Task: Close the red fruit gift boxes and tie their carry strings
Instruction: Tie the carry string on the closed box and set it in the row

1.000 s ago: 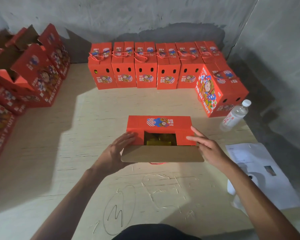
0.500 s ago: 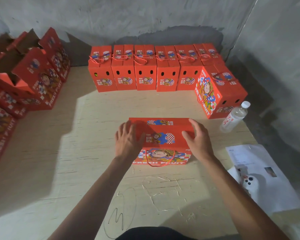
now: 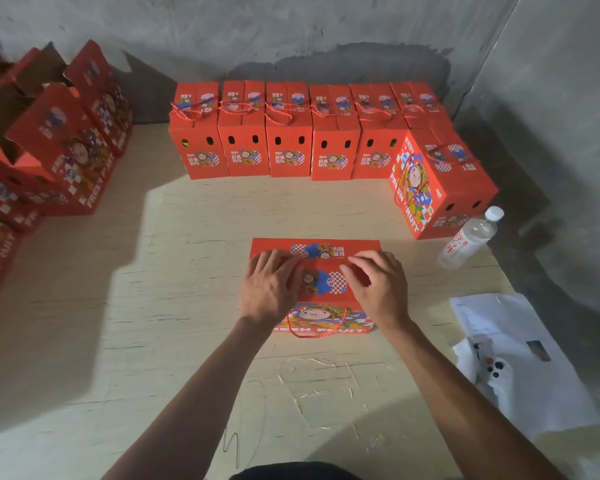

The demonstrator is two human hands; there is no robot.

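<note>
At far left, a stack of red gift boxes [image 3: 63, 157] stands with flaps raised, apparently not yet closed. Along the rear wall [image 3: 291, 32], a row of closed boxes [image 3: 288, 133] carries tied strings. At centre, the current box [image 3: 314, 285] lies on the plywood sheet [image 3: 187, 306]; the left hand [image 3: 271, 289] presses its top flaps with flat fingers, the right hand [image 3: 378, 289] with curled fingertips. Its red carry string [image 3: 317, 329] hangs untied. At right lie a water bottle [image 3: 470, 237] and paper sheets [image 3: 520, 362] beside a grey concrete wall.
</note>
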